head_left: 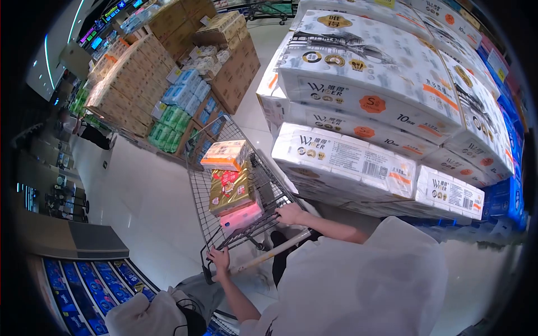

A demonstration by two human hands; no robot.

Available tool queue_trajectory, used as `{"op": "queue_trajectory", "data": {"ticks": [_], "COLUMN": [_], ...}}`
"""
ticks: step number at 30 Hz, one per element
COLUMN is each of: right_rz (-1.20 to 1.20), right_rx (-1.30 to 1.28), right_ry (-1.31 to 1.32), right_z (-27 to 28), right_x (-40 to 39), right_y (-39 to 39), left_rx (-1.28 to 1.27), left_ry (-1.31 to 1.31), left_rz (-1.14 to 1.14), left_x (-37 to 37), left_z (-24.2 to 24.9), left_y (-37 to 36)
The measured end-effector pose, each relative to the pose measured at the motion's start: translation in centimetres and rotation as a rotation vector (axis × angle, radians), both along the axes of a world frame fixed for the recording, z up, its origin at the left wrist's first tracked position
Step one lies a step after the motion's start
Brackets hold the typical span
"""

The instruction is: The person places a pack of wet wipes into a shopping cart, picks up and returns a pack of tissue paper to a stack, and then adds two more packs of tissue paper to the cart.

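Observation:
A wire shopping cart (pixel 197 210) stands in front of me, its pale handle bar (pixel 272 252) nearest my body. My left hand (pixel 219 260) is closed round the cart's frame at the near left corner. On the right, my right hand (pixel 290 214) grips the rim at the near right side. Inside the cart lie an orange-and-white tissue pack (pixel 225 155), a gold-and-red pack (pixel 230 189) and a pink pack (pixel 242 218), in a row from far to near.
White tissue packs (pixel 364 73) are piled high close on the right. Cartons (pixel 131 84) and green packs (pixel 169 126) form a display ahead left. Blue packages (pixel 92 285) line a low shelf at lower left. A person in dark clothes (pixel 95 136) is farther off across the pale floor (pixel 145 190).

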State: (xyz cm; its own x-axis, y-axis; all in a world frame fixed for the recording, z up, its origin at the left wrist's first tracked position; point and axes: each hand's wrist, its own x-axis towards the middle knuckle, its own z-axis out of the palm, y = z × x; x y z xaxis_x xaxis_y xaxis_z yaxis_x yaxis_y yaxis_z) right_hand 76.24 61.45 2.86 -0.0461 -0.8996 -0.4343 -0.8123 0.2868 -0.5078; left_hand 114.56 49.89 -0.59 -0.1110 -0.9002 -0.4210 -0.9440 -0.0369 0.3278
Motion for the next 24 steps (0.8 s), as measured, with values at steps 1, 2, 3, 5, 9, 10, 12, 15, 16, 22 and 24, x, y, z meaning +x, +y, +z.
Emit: {"op": "queue_trajectory", "data": {"ticks": [1, 2, 3, 5, 9, 10, 12, 15, 16, 22, 24], "right_rz": [-0.005, -0.028, -0.051, -0.064, -0.1, -0.104, -0.15, -0.195, -0.226, -0.253, -0.284], "right_rx": [0.0, -0.005, -0.009, 0.019, 0.095, 0.094, 0.12, 0.158, 0.153, 0.095, 0.096], "right_ry": [-0.002, -0.012, -0.021, -0.019, -0.043, -0.037, -0.057, -0.045, -0.067, 0.005, 0.007], "right_z": [-0.1, -0.2, -0.5, -0.8, -1.0, -1.4, -1.6, -1.3, -1.1, -0.5, 0.3], "right_x": [0.3, 0.7, 1.0, 1.8, 3.0, 3.1, 3.7, 4.5, 5.0, 4.7, 5.2], "right_y": [-0.6, -1.2, -1.8, -3.2, -6.1, -7.0, -8.6, -10.8, -11.3, -14.8, -15.8], "left_rx": [0.0, 0.0, 0.001, -0.002, -0.042, -0.044, -0.055, -0.06, -0.053, -0.066, -0.042], "left_ry": [-0.002, 0.005, 0.013, 0.007, -0.026, -0.014, -0.033, -0.024, -0.036, -0.016, -0.042], "left_rz": [-0.005, -0.021, -0.035, -0.059, -0.134, -0.151, -0.162, -0.214, -0.222, -0.283, -0.298], "left_x": [0.1, 0.2, 0.3, 0.4, 1.2, 1.0, 0.9, 0.8, 1.0, -0.9, -1.2], "left_z": [0.2, 0.4, 0.4, 0.7, 0.7, 0.5, 0.3, 0.6, 1.6, -1.1, -0.3], "left_y": [-1.1, -2.2, -3.2, -5.5, -10.7, -11.8, -14.0, -17.5, -18.6, -24.8, -26.6]}}
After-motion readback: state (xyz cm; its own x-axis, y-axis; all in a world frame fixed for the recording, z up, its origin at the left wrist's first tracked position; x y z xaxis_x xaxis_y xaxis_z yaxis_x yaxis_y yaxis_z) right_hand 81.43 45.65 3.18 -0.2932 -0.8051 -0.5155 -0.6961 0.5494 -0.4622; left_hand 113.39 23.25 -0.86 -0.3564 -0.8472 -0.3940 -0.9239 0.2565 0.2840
